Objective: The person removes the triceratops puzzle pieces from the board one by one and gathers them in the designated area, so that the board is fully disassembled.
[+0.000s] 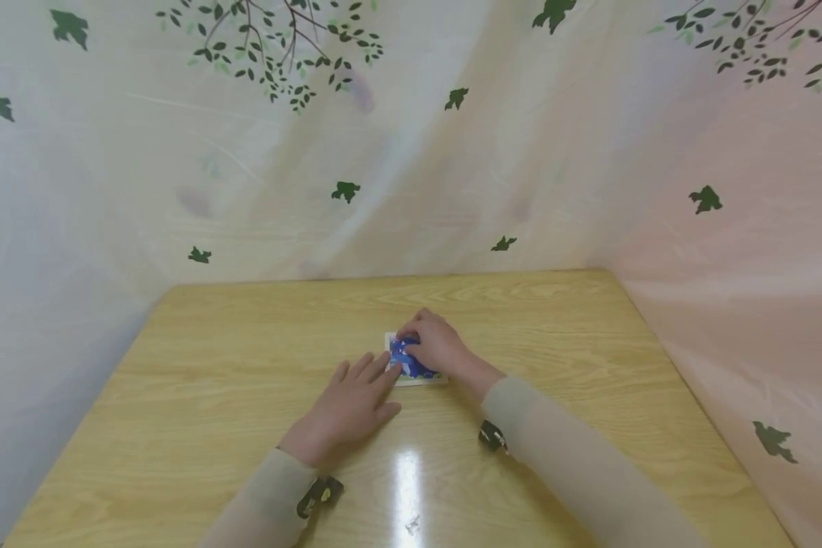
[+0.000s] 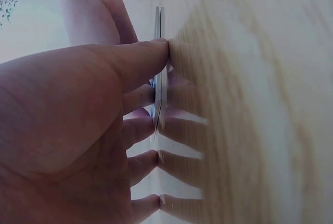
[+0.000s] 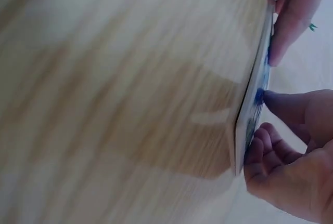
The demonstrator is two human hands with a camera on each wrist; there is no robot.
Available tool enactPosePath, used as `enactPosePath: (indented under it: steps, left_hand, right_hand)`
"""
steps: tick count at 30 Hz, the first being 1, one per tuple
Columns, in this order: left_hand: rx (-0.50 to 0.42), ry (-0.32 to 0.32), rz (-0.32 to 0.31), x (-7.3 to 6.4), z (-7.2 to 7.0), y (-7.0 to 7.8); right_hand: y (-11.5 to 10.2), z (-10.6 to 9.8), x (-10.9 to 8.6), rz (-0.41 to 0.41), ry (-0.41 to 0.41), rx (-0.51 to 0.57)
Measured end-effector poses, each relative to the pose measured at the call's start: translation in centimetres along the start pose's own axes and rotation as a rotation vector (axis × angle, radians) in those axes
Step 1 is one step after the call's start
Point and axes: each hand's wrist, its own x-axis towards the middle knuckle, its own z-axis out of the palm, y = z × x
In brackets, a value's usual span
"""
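From the left across the wood-grain tabletop (image 1: 199, 365), here's the left sleeve (image 1: 260, 502) with a dark wrist device (image 1: 320, 495), leading up to a left hand (image 1: 349, 407) spread flat and wide, gripping nothing, foremost fingertips on the left edge of a small white-bordered blue picture board (image 1: 419, 371). That board lies flat mid-table, towards the back, and over its upper right arches the right hand (image 1: 438, 342), fingers bent, thumb on the blue surface, though whether it pinches anything I can't tell; the right sleeve (image 1: 582, 472) slants away to the lower right!
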Motion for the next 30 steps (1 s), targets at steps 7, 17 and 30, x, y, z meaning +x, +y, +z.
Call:
enactPosePath:
  steps: [7,17,30]
  left_hand:
    - [0.006,-0.002,0.006,0.2,0.1,0.0]
    - [0.012,0.006,0.006,0.2,0.1,-0.1]
    - [-0.019,0.012,-0.002,0.1,0.0,-0.2]
  right_hand:
    - [0.6,0.2,-0.9,-0.083,-0.013,-0.144]
    - [0.2,-0.1,-0.3,-0.065,-0.021,-0.114]
    - [-0.3,-0.8,1.3,0.060,-0.070,0.093]
